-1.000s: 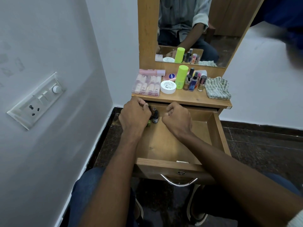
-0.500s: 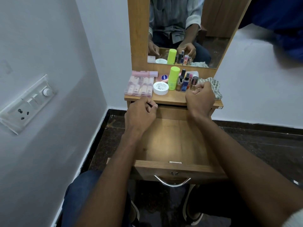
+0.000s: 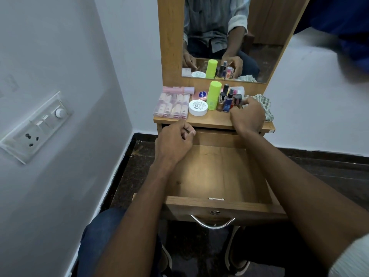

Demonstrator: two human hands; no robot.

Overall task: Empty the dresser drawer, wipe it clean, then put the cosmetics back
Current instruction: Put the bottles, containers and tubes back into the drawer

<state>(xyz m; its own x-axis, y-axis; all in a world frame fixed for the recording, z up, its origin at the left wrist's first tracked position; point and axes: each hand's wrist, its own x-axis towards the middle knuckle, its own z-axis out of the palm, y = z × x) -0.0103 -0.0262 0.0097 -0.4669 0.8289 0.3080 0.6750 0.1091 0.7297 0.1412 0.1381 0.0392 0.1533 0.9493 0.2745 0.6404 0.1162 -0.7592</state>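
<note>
Drawer [image 3: 217, 172] floor bare and open from above; left hand [image 3: 173, 140] hangs over its back-left corner. Dresser top [image 3: 215, 120] crowded along the back edge, bottles [image 3: 227, 100] mid-right, cloth [image 3: 265, 104] at the right corner; front strip free

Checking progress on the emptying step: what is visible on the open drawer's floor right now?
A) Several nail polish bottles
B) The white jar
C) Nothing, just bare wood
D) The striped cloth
C: the drawer shows only bare wood, while the bottles, striped cloth and white jar sit on the dresser top.
</note>
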